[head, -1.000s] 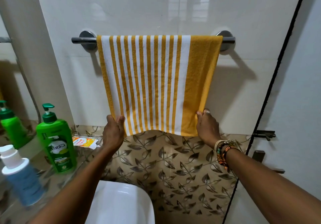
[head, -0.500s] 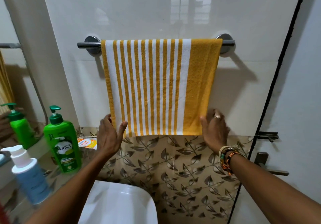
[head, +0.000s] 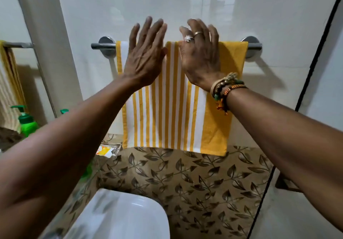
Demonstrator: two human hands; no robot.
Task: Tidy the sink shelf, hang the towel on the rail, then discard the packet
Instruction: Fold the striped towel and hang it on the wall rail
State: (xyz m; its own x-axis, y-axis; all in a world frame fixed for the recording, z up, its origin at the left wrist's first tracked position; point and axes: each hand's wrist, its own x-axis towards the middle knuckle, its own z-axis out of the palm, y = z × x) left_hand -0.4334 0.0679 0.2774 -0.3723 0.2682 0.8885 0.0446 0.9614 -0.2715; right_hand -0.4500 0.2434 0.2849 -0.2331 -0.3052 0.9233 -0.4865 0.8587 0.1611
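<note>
A yellow-and-white striped towel (head: 172, 114) hangs over the chrome rail (head: 101, 45) on the white wall. My left hand (head: 144, 55) is raised in front of the towel's upper left part, fingers straight and spread, reaching above the rail. Close beside it, my right hand (head: 201, 53), with rings and wrist beads, is held with its fingers relaxed over the towel's top edge. Neither hand holds anything. An orange-and-white packet (head: 104, 150) lies on the glass shelf (head: 116, 146) below the towel's left corner.
A white basin (head: 126, 218) sits at the bottom centre under a leaf-patterned tile band (head: 185, 179). A green pump bottle (head: 64, 111) peeks out behind my left arm, and its reflection (head: 26, 121) shows in the mirror at left. A door with a handle (head: 285, 185) stands at right.
Both hands left the towel's bottom corners and rose to the rail, now side by side at the towel's top. My left arm now hides most of the shelf bottles.
</note>
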